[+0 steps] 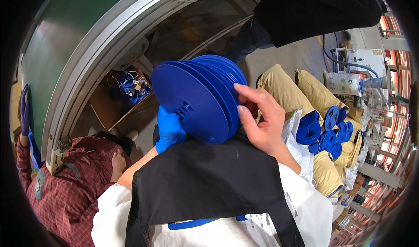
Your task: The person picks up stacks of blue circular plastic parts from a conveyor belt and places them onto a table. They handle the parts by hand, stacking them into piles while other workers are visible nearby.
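A stack of blue plastic reel discs (pixel 187 94) stands tilted in front of my chest, its broad front face turned left and toward me. My left hand (pixel 169 129), in a blue glove, grips the stack low on the left beside the slotted hub; part of its fingers is hidden by the discs. Bare, my right hand (pixel 264 120) is at the right rims, with forefinger and thumb tips against the disc edges and the other fingers curled behind. More ribbed rims (pixel 222 68) fan out at the back of the stack.
A green table (pixel 65 42) with a metal edge lies left. A person in a checked red shirt (pixel 78 177) is beside me; another in dark clothes (pixel 314 11) stands ahead. An open cardboard box (pixel 102 103) is below. Brown sacks (pixel 279 90) and more blue reel discs (pixel 327 138) lie right.
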A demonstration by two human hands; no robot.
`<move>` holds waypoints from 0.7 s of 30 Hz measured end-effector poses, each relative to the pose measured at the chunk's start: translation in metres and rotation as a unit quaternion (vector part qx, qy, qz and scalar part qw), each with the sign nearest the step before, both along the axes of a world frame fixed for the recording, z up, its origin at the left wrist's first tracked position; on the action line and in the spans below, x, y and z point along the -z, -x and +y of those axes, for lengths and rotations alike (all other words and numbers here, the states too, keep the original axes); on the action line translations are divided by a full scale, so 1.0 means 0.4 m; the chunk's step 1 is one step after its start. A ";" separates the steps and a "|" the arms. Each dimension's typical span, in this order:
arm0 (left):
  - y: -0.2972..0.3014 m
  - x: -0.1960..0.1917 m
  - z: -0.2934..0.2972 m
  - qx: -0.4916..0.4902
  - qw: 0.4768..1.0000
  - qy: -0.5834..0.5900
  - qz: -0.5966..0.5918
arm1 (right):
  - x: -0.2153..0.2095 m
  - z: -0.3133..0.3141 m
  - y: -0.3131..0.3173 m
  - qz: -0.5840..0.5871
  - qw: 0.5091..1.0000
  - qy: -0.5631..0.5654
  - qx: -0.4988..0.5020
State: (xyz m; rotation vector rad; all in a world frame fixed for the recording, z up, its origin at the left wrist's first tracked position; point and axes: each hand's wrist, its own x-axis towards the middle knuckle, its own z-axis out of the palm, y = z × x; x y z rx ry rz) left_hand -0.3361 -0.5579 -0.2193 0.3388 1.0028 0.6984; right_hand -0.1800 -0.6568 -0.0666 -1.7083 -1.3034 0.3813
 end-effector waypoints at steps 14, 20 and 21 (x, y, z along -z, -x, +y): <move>0.008 0.024 -0.003 -0.003 1.000 0.008 0.027 | 0.067 -0.027 0.003 -0.033 0.996 -0.075 0.024; -0.010 0.023 -0.002 0.001 1.000 0.009 0.008 | -0.012 0.009 0.011 0.021 0.998 -0.045 -0.027; -0.009 0.030 0.000 0.008 1.000 0.013 -0.007 | -0.022 0.021 0.013 0.020 0.999 -0.015 -0.028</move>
